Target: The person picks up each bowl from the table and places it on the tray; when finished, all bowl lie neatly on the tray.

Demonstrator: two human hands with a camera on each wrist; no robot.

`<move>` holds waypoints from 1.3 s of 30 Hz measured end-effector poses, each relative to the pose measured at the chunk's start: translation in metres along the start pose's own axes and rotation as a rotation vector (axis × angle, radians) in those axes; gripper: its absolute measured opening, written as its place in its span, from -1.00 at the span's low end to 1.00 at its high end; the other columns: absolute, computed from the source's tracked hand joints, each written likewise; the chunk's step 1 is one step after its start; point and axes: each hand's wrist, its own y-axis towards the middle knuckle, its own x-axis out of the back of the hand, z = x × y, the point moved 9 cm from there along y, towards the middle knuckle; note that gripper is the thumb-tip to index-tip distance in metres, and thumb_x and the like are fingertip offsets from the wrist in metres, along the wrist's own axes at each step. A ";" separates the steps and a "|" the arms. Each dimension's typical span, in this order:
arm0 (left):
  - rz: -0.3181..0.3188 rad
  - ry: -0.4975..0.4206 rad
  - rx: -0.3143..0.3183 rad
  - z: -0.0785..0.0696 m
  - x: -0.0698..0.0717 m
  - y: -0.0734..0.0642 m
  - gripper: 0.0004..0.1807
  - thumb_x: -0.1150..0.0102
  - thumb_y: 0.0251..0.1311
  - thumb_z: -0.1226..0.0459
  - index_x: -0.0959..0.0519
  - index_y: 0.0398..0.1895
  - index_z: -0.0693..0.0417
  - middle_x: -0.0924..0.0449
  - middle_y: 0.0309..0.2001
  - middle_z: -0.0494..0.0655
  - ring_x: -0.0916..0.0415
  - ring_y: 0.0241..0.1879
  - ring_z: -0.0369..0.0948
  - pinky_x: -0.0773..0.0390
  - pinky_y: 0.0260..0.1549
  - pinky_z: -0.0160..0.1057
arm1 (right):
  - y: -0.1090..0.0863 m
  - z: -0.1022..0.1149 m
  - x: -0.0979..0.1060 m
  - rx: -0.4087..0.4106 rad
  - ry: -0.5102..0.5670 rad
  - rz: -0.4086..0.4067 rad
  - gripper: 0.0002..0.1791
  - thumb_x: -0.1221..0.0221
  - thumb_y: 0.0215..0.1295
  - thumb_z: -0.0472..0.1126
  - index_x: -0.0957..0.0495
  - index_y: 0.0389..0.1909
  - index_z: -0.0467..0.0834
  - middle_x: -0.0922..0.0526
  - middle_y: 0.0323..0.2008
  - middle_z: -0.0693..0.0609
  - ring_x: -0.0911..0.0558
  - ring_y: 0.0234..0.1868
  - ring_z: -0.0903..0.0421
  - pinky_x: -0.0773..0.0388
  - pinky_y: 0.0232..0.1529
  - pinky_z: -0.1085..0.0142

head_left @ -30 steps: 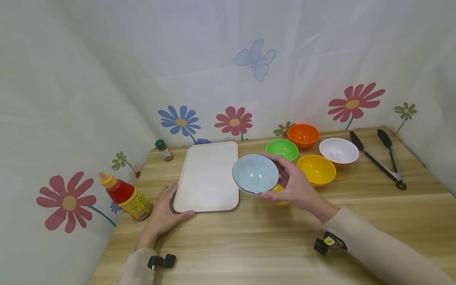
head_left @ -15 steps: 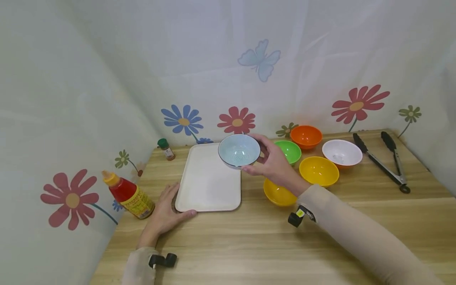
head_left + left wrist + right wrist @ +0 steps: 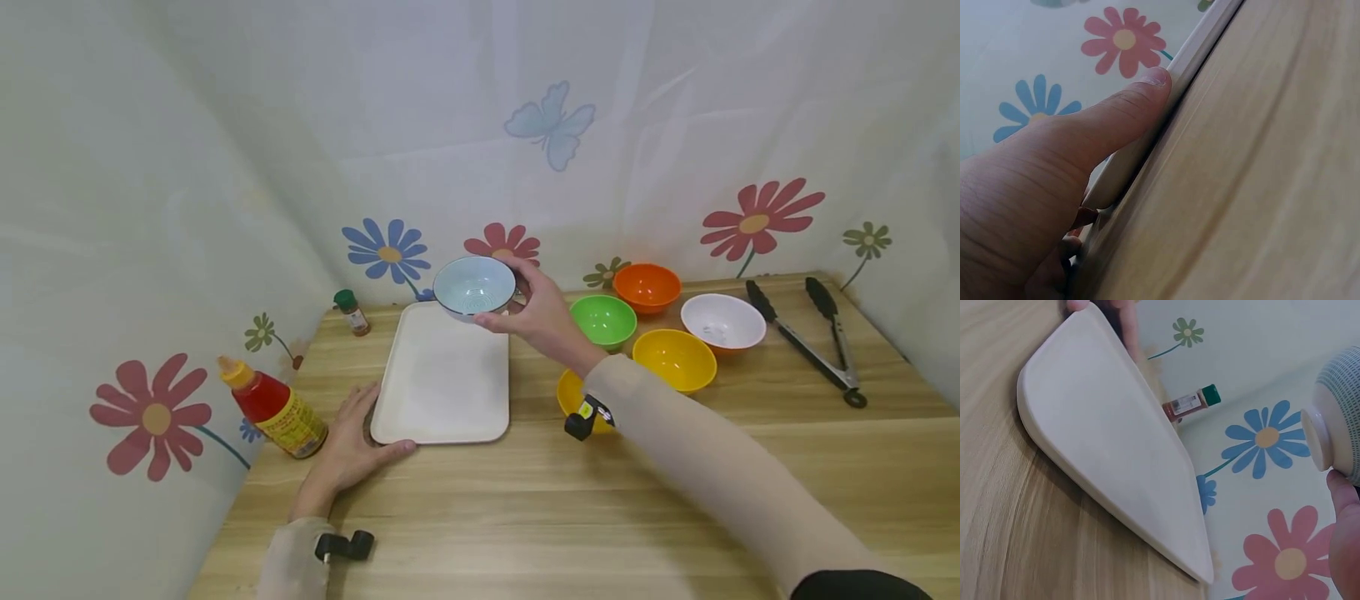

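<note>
My right hand (image 3: 538,312) holds a pale blue ceramic bowl (image 3: 472,287) by its side, thumb near the front and fingers behind. The bowl is held up in the air over the back part of a white rectangular tray (image 3: 446,387). In the right wrist view the bowl (image 3: 1342,412) shows its white foot and dashed blue-green outside. My left hand (image 3: 351,443) rests at the tray's front left corner, fingers straight along the left side and thumb along the front edge. In the left wrist view the thumb (image 3: 1129,112) touches the tray's rim.
A red sauce bottle (image 3: 277,412) with a yellow cap stands left of my left hand. Behind it is a small green-capped spice jar (image 3: 352,314). Orange (image 3: 647,287), green (image 3: 603,321), white (image 3: 723,321) and yellow bowls (image 3: 675,360) stand right, with tongs (image 3: 813,346) beyond.
My right hand has carried the pale blue bowl leftward and back, from the tray's right side to over its back part. My left hand has stayed at the tray's corner.
</note>
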 end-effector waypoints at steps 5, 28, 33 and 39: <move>0.001 -0.002 0.000 0.000 0.002 -0.002 0.45 -0.57 0.08 -0.43 -0.02 0.85 0.02 0.05 0.81 0.23 0.31 0.79 0.33 0.14 0.64 0.60 | 0.010 -0.011 -0.012 -0.039 0.022 -0.018 0.00 -0.65 0.22 -0.25 -0.34 0.63 -0.10 -0.46 0.53 -0.05 -0.47 0.58 -0.04 -0.57 0.54 0.01; -0.018 0.014 -0.033 -0.001 0.009 -0.005 0.48 -0.58 0.04 -0.46 -0.05 0.83 0.07 -0.02 0.80 0.23 0.26 0.79 0.33 0.07 0.68 0.51 | 0.060 -0.023 -0.050 -0.071 -0.066 -0.065 0.01 -0.67 0.25 -0.02 -0.35 0.64 0.01 -0.54 0.48 0.00 -0.56 0.47 -0.02 -0.63 0.49 0.03; -0.017 0.015 -0.041 -0.004 0.005 -0.003 0.45 -0.57 0.05 -0.47 -0.07 0.84 0.03 -0.02 0.80 0.19 0.25 0.79 0.32 0.07 0.68 0.51 | 0.066 -0.033 -0.054 -0.104 -0.025 -0.075 0.03 -0.67 0.25 -0.01 -0.33 0.65 0.02 -0.50 0.50 0.02 -0.50 0.55 -0.02 -0.59 0.52 0.05; -0.018 0.012 -0.042 -0.006 0.005 -0.004 0.45 -0.56 0.06 -0.46 -0.07 0.83 0.04 -0.01 0.80 0.20 0.25 0.80 0.30 0.07 0.68 0.50 | 0.070 -0.050 -0.062 -0.137 -0.019 -0.087 0.03 -0.66 0.26 -0.01 -0.32 0.66 0.00 -0.50 0.52 0.02 -0.48 0.57 -0.01 -0.58 0.53 0.07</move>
